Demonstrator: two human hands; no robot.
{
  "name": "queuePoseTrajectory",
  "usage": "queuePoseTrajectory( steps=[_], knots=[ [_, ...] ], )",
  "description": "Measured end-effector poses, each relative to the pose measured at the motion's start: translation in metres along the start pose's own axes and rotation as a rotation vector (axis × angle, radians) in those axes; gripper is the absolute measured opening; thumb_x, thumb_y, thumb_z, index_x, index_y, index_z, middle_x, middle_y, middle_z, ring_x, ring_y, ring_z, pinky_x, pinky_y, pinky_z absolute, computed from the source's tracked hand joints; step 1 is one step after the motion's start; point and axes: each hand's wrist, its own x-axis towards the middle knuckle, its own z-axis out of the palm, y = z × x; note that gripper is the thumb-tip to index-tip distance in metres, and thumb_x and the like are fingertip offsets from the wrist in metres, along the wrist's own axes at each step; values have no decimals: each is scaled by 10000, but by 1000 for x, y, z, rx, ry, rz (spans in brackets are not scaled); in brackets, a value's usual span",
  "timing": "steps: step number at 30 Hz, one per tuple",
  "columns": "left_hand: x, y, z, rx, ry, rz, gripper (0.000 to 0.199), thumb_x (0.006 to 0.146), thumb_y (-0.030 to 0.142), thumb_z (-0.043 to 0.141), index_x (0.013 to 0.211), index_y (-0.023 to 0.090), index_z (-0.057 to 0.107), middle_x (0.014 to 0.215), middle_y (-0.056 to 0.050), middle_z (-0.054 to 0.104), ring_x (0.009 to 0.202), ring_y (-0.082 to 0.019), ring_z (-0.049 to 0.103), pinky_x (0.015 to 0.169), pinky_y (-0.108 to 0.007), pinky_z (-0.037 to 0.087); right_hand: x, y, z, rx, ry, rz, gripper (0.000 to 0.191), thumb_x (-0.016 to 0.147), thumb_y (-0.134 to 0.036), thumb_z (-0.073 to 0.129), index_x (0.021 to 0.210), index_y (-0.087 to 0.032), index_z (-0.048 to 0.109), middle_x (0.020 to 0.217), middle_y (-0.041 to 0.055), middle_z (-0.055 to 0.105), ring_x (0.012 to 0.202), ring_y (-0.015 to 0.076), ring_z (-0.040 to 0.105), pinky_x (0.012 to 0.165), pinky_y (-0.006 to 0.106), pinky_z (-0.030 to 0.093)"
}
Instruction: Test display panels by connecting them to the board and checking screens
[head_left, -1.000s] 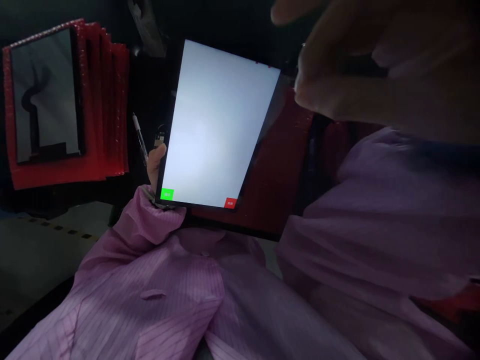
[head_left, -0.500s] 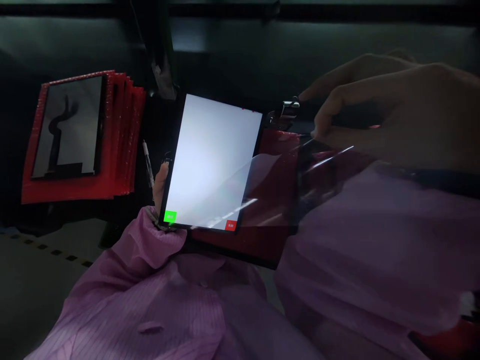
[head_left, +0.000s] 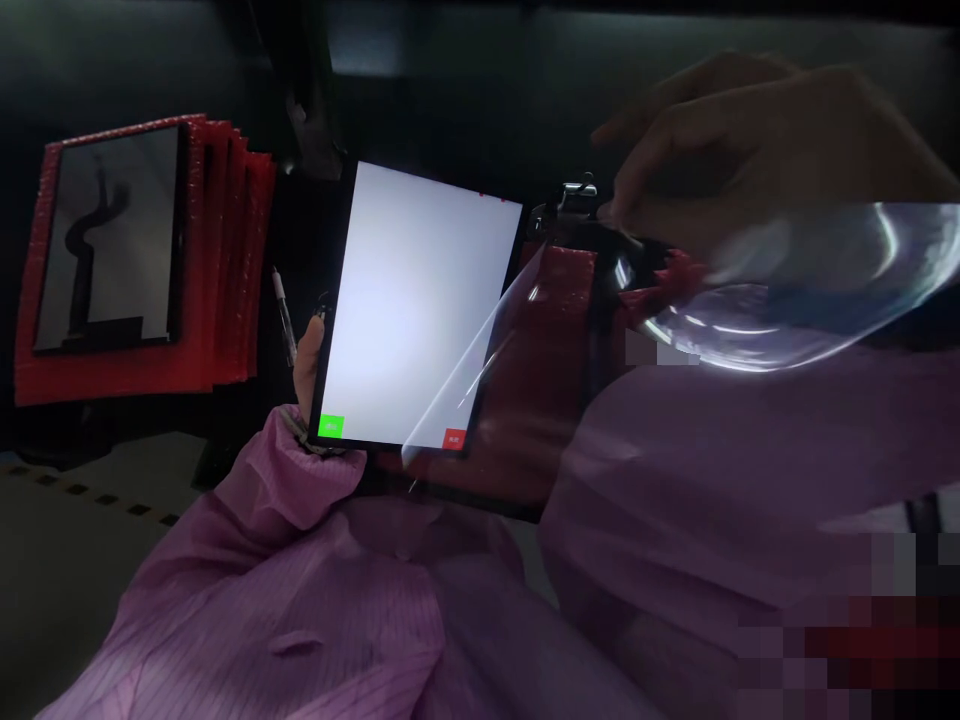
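My left hand grips the lower left edge of a lit display panel, with the thumb showing beside it. The panel's screen is white, with a small green button and a small red button along its bottom edge. My right hand is up to the right of the panel, its fingers pinching a clear plastic film. The film curves down to the left, and its edge lies across the panel's lower right corner. I cannot tell if it is still stuck there.
A stack of red bubble-wrap pouches stands at the left, the front one holding a dark-marked panel. A pen stands behind my left hand. Under the right of the panel lies another red pouch. A small metal fitting sits behind it.
The clear film, unseen a second ago, now spans from my right hand to the panel's lower right corner. My right hand has dropped lower, and the view has shifted slightly.
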Motion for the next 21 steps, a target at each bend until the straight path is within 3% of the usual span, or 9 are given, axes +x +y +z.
queuePoseTrajectory(
  steps=[6,8,13,15,18,21],
  knots=[
    [-1,-1,4,-13,56,51,362,890,545,585,1022,265,773,1043,8,791,1189,-330,671,1009,-412,568,3,-9,4,-27,-5,53,142,724,-96,634,699,-235,628,1188,68,688,1163,248,621,1005,461,475],
    [-1,0,8,-61,53,40,385,929,520,532,1010,224,765,1008,-9,793,1140,-303,697,1032,-407,549,6,-16,6,-24,-11,78,142,747,-108,632,731,-248,618,1180,81,682,1162,252,609,982,440,487],
    [1,5,10,-92,82,20,488,1010,487,376,985,185,759,908,-26,790,959,-231,746,1004,-366,545,15,-39,19,-114,-31,102,121,825,-136,641,924,-204,649,1204,111,647,1214,255,559,1122,432,407],
    [2,5,6,-80,78,26,455,1004,488,402,995,207,760,902,-13,788,992,-237,739,997,-368,545,16,-51,27,-199,12,148,233,877,-192,634,1110,-189,642,1324,133,584,1272,284,512,1156,452,368],
    [5,2,3,-76,13,62,402,981,492,468,1077,224,751,1003,-10,787,1080,-251,713,1043,-391,520,13,-74,41,-283,70,173,493,931,-275,597,1407,-191,497,1517,157,418,1418,331,375,1197,495,330],
    [6,-3,8,-68,-75,158,467,979,523,452,1207,212,716,1131,-28,766,1184,-267,670,1084,-407,498,5,-96,59,-286,-28,66,825,891,-476,676,1568,-180,310,1625,174,268,1510,374,246,1229,555,296]
  ],
)
